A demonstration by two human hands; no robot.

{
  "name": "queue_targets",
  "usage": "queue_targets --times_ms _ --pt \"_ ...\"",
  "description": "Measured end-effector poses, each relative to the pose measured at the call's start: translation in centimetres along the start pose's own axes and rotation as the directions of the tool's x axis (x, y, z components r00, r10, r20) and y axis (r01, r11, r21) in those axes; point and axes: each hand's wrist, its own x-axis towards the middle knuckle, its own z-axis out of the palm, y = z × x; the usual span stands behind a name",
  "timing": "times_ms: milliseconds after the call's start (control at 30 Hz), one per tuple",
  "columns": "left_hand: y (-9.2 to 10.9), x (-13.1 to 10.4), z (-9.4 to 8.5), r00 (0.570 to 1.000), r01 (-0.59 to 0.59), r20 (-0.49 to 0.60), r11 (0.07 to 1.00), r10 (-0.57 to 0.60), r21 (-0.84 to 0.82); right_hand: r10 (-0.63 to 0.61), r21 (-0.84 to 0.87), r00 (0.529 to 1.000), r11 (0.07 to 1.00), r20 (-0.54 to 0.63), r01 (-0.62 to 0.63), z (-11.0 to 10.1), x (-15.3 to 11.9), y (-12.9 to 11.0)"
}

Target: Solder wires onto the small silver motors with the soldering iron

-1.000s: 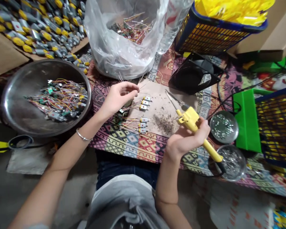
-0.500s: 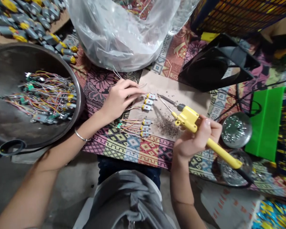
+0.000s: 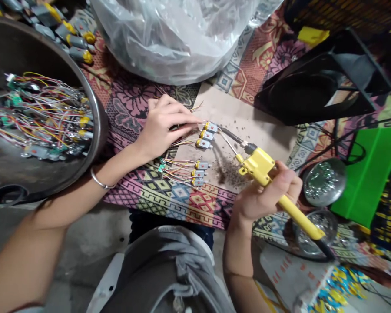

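My right hand [image 3: 270, 191] is wrapped round a yellow soldering gun [image 3: 259, 167], whose dark tip and thin feed tube point left at the nearest small motor. My left hand [image 3: 167, 124] pinches thin wires [image 3: 197, 107] between thumb and fingers, beside the top one of three grey-and-yellow motors [image 3: 206, 135] on a sheet of brown board [image 3: 247, 119]. Below them lies a second group of three motors [image 3: 199, 174], joined by wires to a small green circuit board [image 3: 162, 167]. Dark specks are scattered on the brown board under the gun.
A metal bowl [image 3: 99, 117] of wired motors stands left, loose motors [image 3: 80, 48] behind it. A plastic bag [image 3: 176, 48] is at the back. On the right are a black fan [image 3: 313, 82], a green box [image 3: 361, 174] and two small dishes [image 3: 326, 181] [image 3: 316, 232].
The view has shifted slightly. My left fingertips are closer to the top motor, and the soldering gun's tip has come nearer to that motor's right end.
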Motion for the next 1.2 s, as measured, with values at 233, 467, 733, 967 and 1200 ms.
queue_targets --times_ms 233,467,733,967,1200 --pt "0.26 0.08 0.31 0.998 0.048 -0.026 0.998 -0.049 -0.043 0.103 0.080 0.995 0.992 -0.014 -0.102 0.30 0.11 -0.56" --pt "0.65 0.11 0.51 0.997 0.069 -0.032 0.996 -0.071 -0.057 0.193 0.082 0.981 0.978 -0.004 -0.192 0.51 0.16 -0.78" --pt "0.81 0.22 0.45 0.996 0.089 -0.019 0.993 -0.091 -0.076 0.242 0.103 0.969 0.964 0.054 -0.247 0.48 0.21 -0.62" --pt "0.88 0.25 0.67 0.995 0.099 -0.023 0.992 -0.101 -0.083 0.200 0.082 0.979 0.976 0.026 -0.201 0.65 0.15 -0.49" --pt "0.78 0.24 0.84 0.993 0.108 -0.031 0.989 -0.111 -0.100 0.027 0.004 1.000 1.000 0.015 -0.027 0.38 -0.28 -0.58"
